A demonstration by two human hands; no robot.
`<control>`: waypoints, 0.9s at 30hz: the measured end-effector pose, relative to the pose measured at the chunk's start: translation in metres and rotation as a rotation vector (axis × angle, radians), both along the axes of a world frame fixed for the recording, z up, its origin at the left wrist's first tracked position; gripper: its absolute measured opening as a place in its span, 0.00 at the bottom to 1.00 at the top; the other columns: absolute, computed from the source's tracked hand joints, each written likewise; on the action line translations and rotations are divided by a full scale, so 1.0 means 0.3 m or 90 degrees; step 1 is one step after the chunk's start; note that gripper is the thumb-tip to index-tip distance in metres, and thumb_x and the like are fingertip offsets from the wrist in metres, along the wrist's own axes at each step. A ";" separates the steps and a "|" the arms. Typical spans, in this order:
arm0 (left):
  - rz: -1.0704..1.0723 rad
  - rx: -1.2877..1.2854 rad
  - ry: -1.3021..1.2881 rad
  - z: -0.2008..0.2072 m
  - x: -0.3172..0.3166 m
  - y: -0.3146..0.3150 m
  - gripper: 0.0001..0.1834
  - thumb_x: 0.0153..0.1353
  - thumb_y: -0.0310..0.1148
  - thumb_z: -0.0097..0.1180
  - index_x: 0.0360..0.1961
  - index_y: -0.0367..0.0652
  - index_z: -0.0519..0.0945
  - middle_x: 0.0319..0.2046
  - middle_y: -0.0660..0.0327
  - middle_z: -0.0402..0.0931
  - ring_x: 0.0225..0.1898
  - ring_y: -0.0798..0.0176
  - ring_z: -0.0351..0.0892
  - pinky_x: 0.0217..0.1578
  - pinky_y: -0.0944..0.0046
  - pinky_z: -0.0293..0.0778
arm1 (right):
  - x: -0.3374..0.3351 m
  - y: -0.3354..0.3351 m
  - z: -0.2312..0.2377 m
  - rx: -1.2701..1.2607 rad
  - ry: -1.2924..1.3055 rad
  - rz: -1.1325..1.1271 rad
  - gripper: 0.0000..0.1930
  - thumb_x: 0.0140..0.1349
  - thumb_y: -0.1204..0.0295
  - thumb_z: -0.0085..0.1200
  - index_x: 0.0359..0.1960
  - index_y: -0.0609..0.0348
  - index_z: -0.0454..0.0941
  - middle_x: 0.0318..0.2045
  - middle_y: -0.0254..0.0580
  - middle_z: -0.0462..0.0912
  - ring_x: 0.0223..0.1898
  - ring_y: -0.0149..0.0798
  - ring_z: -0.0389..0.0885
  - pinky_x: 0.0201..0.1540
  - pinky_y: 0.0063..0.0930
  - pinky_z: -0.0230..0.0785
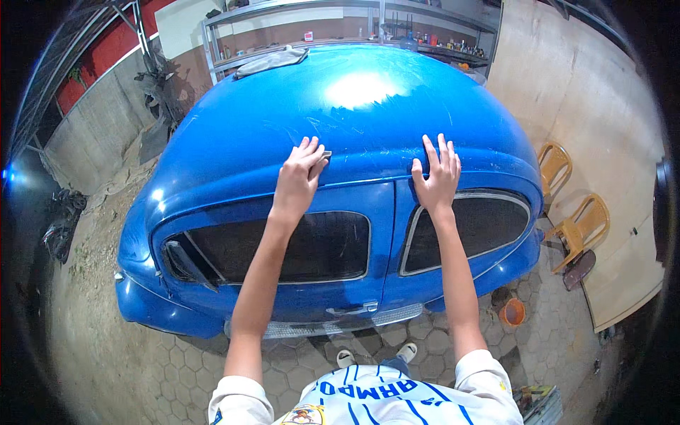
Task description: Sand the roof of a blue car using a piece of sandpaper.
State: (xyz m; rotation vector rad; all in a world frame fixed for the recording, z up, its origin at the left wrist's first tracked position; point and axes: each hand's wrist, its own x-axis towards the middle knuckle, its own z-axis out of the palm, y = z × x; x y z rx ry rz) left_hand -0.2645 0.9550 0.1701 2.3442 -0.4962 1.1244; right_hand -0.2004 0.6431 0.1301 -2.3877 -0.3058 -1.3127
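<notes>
A rounded blue car (368,134) stands side-on in front of me, its roof scuffed with pale scratches and partly wet-looking. On the roof's near edge, my left hand (300,173) is closed over a small grey pad (326,155), pressing it to the paint. Most of that pad is hidden under the fingers, so its exact kind does not show. Further right, my right hand (437,173) lies flat on the roof above the rear side window (467,230), fingers stretched out and holding nothing.
A grey cloth (273,61) lies on the far left of the roof. Behind the car stands a metal shelf (297,13) with bottles and cans. Two yellow-brown plastic chairs (584,223) and an orange bucket (512,312) are at right, on paved ground (297,365).
</notes>
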 end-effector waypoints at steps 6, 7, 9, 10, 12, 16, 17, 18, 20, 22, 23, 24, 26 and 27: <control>0.005 0.016 0.010 0.070 -0.059 0.015 0.10 0.64 0.30 0.67 0.44 0.40 0.90 0.47 0.51 0.88 0.53 0.47 0.86 0.54 0.53 0.79 | 0.006 -0.011 -0.007 0.003 -0.015 0.001 0.31 0.65 0.52 0.51 0.70 0.46 0.76 0.74 0.58 0.67 0.76 0.63 0.61 0.77 0.59 0.49; 0.015 0.009 0.017 0.070 -0.061 0.014 0.07 0.64 0.29 0.67 0.41 0.40 0.89 0.44 0.52 0.89 0.49 0.47 0.87 0.51 0.54 0.80 | 0.008 -0.015 -0.009 0.001 -0.016 0.001 0.31 0.65 0.52 0.51 0.70 0.46 0.76 0.74 0.58 0.67 0.75 0.63 0.61 0.77 0.59 0.49; -0.011 -0.043 -0.015 0.087 -0.032 0.046 0.07 0.63 0.27 0.66 0.41 0.39 0.89 0.43 0.51 0.89 0.46 0.48 0.88 0.47 0.56 0.81 | 0.008 -0.021 -0.011 -0.001 -0.019 -0.001 0.31 0.65 0.52 0.51 0.70 0.46 0.76 0.74 0.58 0.67 0.75 0.63 0.61 0.77 0.60 0.49; -0.035 -0.094 -0.046 0.102 -0.007 0.080 0.06 0.63 0.26 0.66 0.41 0.39 0.89 0.41 0.50 0.89 0.43 0.49 0.90 0.43 0.57 0.82 | 0.009 -0.015 -0.011 0.001 -0.019 0.004 0.31 0.65 0.53 0.52 0.70 0.46 0.76 0.74 0.58 0.67 0.75 0.63 0.61 0.77 0.60 0.49; 0.042 -0.095 -0.099 0.166 0.059 0.164 0.06 0.65 0.25 0.65 0.42 0.40 0.89 0.38 0.48 0.88 0.40 0.53 0.91 0.38 0.58 0.82 | 0.006 -0.011 -0.007 0.005 -0.015 0.011 0.31 0.64 0.53 0.53 0.69 0.45 0.76 0.74 0.57 0.67 0.75 0.63 0.61 0.77 0.60 0.49; 0.214 -0.105 -0.146 0.253 0.172 0.293 0.07 0.67 0.29 0.64 0.43 0.42 0.90 0.38 0.47 0.88 0.39 0.49 0.90 0.38 0.55 0.83 | 0.007 0.001 -0.007 0.002 -0.022 0.013 0.31 0.64 0.53 0.53 0.69 0.45 0.76 0.74 0.57 0.68 0.75 0.63 0.61 0.77 0.60 0.49; 0.221 -0.109 -0.130 0.259 0.179 0.302 0.08 0.68 0.31 0.63 0.43 0.42 0.90 0.38 0.47 0.88 0.39 0.47 0.90 0.39 0.53 0.83 | 0.007 0.004 -0.005 0.003 -0.023 0.016 0.31 0.64 0.53 0.53 0.69 0.45 0.76 0.74 0.57 0.68 0.75 0.63 0.61 0.77 0.60 0.49; 0.234 -0.080 -0.123 0.238 0.196 0.309 0.09 0.69 0.32 0.62 0.43 0.41 0.90 0.38 0.47 0.88 0.39 0.46 0.90 0.40 0.51 0.83 | 0.006 0.014 -0.001 0.005 -0.024 0.017 0.31 0.64 0.53 0.53 0.69 0.45 0.76 0.74 0.57 0.67 0.75 0.62 0.61 0.77 0.60 0.49; 0.267 -0.035 -0.113 0.164 0.202 0.311 0.12 0.72 0.35 0.58 0.45 0.40 0.89 0.39 0.48 0.88 0.41 0.42 0.88 0.43 0.47 0.82 | -0.001 0.050 0.004 0.010 -0.025 0.034 0.31 0.64 0.53 0.52 0.69 0.45 0.76 0.74 0.57 0.67 0.75 0.62 0.61 0.77 0.60 0.49; 0.227 -0.023 -0.031 0.121 0.249 0.219 0.13 0.73 0.33 0.56 0.51 0.41 0.87 0.49 0.47 0.85 0.49 0.42 0.85 0.49 0.46 0.81 | 0.012 -0.016 -0.013 0.005 -0.028 0.007 0.31 0.64 0.54 0.52 0.69 0.45 0.76 0.73 0.57 0.68 0.75 0.62 0.61 0.77 0.60 0.48; 0.203 -0.040 0.005 0.104 0.267 0.179 0.14 0.73 0.33 0.56 0.54 0.42 0.86 0.54 0.45 0.83 0.53 0.41 0.84 0.52 0.47 0.81 | 0.015 -0.047 -0.026 -0.003 -0.025 -0.009 0.31 0.64 0.54 0.52 0.69 0.45 0.76 0.73 0.57 0.68 0.75 0.62 0.61 0.77 0.60 0.48; 0.198 -0.040 0.005 0.109 0.261 0.155 0.14 0.73 0.33 0.56 0.54 0.42 0.86 0.54 0.45 0.83 0.53 0.41 0.84 0.52 0.47 0.81 | 0.010 -0.055 -0.028 -0.005 -0.022 -0.012 0.31 0.64 0.54 0.52 0.69 0.46 0.76 0.73 0.57 0.68 0.75 0.62 0.62 0.77 0.60 0.48; 0.181 -0.024 0.065 0.103 0.271 0.073 0.16 0.72 0.28 0.55 0.58 0.41 0.83 0.57 0.45 0.81 0.57 0.41 0.82 0.56 0.46 0.79 | 0.009 -0.103 -0.031 -0.011 -0.016 -0.030 0.31 0.64 0.54 0.52 0.69 0.46 0.76 0.73 0.57 0.68 0.75 0.62 0.62 0.77 0.60 0.48; 0.239 -0.005 0.050 0.146 0.156 0.179 0.16 0.72 0.28 0.55 0.58 0.41 0.83 0.57 0.45 0.81 0.57 0.41 0.82 0.56 0.46 0.79 | 0.001 0.016 0.007 0.012 -0.031 0.020 0.31 0.64 0.54 0.52 0.69 0.46 0.76 0.73 0.57 0.68 0.75 0.62 0.62 0.77 0.60 0.48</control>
